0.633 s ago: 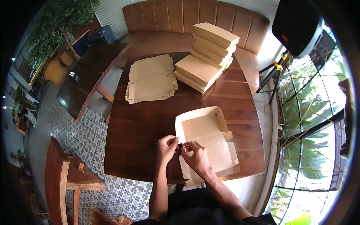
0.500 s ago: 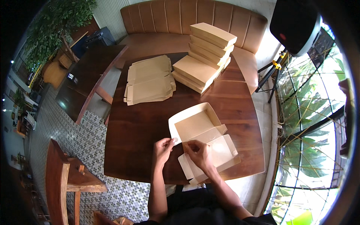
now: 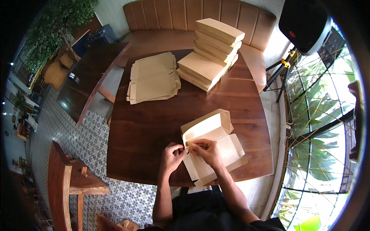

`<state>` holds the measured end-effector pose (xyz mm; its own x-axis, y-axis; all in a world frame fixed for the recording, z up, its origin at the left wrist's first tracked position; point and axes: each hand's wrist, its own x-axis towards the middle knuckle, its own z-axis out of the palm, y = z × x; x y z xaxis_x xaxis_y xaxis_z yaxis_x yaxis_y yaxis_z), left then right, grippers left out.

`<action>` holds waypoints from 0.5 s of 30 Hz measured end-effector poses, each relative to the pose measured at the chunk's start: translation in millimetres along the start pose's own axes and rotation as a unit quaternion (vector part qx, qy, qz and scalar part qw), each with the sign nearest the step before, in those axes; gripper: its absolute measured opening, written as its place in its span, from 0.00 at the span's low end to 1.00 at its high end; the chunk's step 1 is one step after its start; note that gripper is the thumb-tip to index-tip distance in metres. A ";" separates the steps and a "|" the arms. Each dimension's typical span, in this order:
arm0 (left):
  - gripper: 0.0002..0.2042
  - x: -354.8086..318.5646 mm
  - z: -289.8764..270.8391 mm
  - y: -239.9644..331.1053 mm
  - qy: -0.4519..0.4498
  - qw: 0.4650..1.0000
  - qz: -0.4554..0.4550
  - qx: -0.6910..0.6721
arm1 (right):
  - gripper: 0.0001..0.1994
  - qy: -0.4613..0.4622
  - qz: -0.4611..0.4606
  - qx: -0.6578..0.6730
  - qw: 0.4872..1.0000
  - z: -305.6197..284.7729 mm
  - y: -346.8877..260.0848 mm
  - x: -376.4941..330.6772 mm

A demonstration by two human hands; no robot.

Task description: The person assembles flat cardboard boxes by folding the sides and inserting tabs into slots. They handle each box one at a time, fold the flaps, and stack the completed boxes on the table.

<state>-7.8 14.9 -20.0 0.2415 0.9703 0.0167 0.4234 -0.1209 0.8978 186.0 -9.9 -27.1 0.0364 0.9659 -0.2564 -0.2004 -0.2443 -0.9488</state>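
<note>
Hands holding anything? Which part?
Both: the left hand and right hand pinch the near-left corner flap of the half-folded paper box with their fingers.

flat cartons on table | folded boxes stack | bench | speaker

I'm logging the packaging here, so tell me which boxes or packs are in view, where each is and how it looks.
Half-folded box: near table edge, in both hands, brown outside, white inside.
Flat blanks: far left of the table, brown pile.
Folded boxes: far end, brown leaning stack.
</note>
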 end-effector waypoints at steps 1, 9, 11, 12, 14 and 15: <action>0.09 0.4 0.0 0.5 0.006 1.000 0.010 0.003 | 0.13 -0.006 -0.012 -0.001 1.000 0.1 -0.1 0.1; 0.07 2.2 3.2 0.5 0.041 0.997 0.061 0.016 | 0.14 -0.008 -0.052 -0.069 0.996 1.1 -7.2 -4.2; 0.07 1.8 3.1 0.4 0.049 0.998 0.042 0.027 | 0.14 -0.026 -0.080 -0.023 0.996 3.8 -7.4 -6.4; 0.07 1.6 3.3 0.4 0.060 0.996 0.061 0.014 | 0.14 -0.029 -0.087 -0.013 0.996 5.2 -7.5 -7.6; 0.06 1.6 3.8 -0.4 0.074 0.996 0.053 -0.005 | 0.13 -0.026 -0.086 -0.024 0.996 6.7 -8.4 -9.1; 0.06 1.7 4.3 -1.4 0.077 0.995 0.066 -0.002 | 0.13 -0.022 -0.082 -0.034 0.996 7.6 -8.8 -10.2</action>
<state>-4.3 15.9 -23.1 0.1587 0.9666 0.2014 0.3936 -0.2490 0.8849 180.0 -16.9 -14.7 0.0203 0.9957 -0.0906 -0.1281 -0.0873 -0.9879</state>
